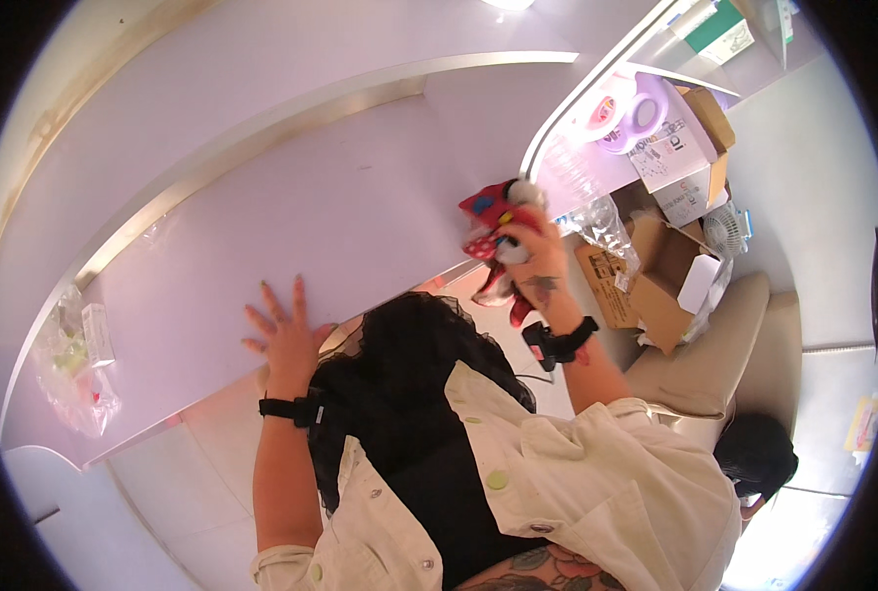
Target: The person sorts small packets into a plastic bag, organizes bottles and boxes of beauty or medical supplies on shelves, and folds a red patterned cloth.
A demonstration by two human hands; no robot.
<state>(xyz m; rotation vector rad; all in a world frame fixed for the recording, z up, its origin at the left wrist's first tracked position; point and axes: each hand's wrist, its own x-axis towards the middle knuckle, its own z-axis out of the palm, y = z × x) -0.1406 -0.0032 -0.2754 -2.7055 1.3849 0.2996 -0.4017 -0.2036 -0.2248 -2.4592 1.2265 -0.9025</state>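
Observation:
My right hand grips a bundle of small plush toys in red, white and black, held over the front edge of a pale lilac counter. The fingers cover part of the bundle, so I cannot tell how many pieces it has. One red piece with a white side hangs below the palm. My left hand rests palm down near the counter's front edge, fingers spread, with nothing in it. Black straps circle both wrists, and the right one carries a small dark device.
A clear plastic bag and a small white box lie at the counter's left end. On the right stand an open cardboard box, white cartons, a small fan and a beige seat. Someone's dark-haired head shows at lower right.

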